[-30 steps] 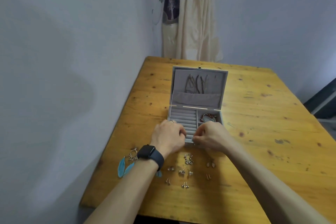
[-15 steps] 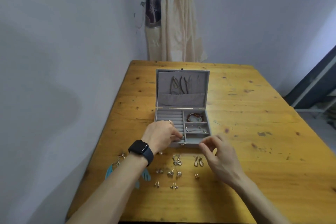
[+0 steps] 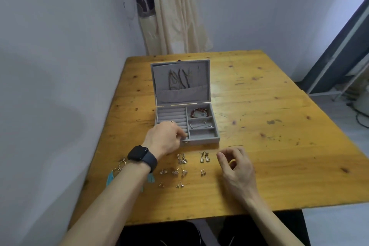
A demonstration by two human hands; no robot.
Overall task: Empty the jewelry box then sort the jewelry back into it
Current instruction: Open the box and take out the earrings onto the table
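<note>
The grey velvet rectangular jewelry box (image 3: 203, 142) stands open on the yellow wooden table (image 3: 279, 136). Its long axis runs left-right, lid upright at the far side, front facing the person. The left hand (image 3: 165, 140) curls its fingers over the front-left ring rolls; any held item is hidden. The right hand (image 3: 236, 168) hovers loosely curled and empty beside the loose metal earrings (image 3: 204, 157).
</note>
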